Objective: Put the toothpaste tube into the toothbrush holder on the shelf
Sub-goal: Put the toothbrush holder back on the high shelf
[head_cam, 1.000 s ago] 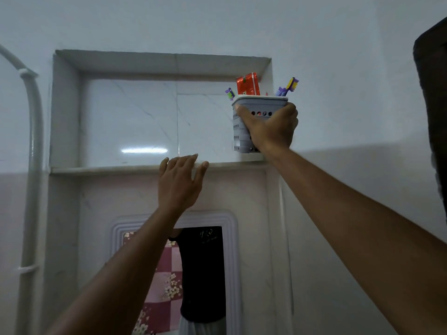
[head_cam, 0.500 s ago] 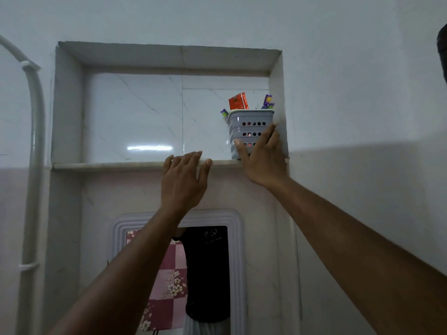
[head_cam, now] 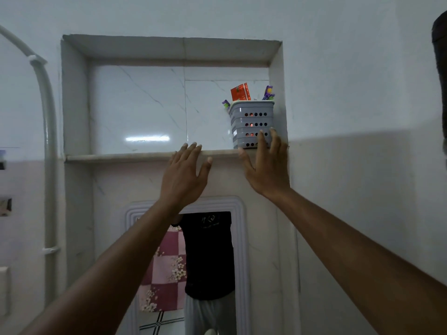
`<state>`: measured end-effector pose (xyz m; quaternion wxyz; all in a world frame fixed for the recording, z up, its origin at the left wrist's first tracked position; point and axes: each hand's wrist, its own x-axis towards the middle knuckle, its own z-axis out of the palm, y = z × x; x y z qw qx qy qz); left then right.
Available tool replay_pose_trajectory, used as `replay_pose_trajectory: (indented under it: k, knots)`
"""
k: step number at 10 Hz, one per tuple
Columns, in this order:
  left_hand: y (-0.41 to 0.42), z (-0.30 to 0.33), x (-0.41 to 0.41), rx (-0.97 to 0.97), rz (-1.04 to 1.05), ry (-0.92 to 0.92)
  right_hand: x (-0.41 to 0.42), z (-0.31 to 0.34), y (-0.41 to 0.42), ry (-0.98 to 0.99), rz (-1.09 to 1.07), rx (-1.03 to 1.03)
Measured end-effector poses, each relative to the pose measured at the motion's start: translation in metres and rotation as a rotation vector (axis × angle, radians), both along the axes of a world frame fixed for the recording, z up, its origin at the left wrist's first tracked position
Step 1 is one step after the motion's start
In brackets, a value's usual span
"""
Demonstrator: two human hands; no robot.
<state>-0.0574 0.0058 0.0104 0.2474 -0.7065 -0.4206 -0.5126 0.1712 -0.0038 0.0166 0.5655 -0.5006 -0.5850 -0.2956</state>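
My right hand (head_cam: 266, 170) has let go of the holder (head_cam: 251, 126), fingers spread now; left hand (head_cam: 183, 177) splayed too. Red tube (head_cam: 240, 92) and toothbrushes (head_cam: 268, 92) poke out.

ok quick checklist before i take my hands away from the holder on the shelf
1. Toothpaste tube in the holder, red end sticking out the top: ok.
2. Holder upright on the shelf, at the niche's right end: ok.
3. Holder base fully on the ledge, not overhanging: cannot tell, the right hand hides its front corner.
4. Right hand open, fingertips in front of the holder's lower part, not gripping: ok.
5. Left hand open and empty, at the shelf edge: ok.
6. Toothbrushes inside the holder: ok.
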Motion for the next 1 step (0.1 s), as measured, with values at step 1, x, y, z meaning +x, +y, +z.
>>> replay_pose_trajectory:
  k: [1]
  knots:
    - [-0.0133, -0.0251, -0.0141, 0.0, -0.051, 0.022, -0.0096, -0.0189, -0.011, -0.017, 0.102, 0.093]
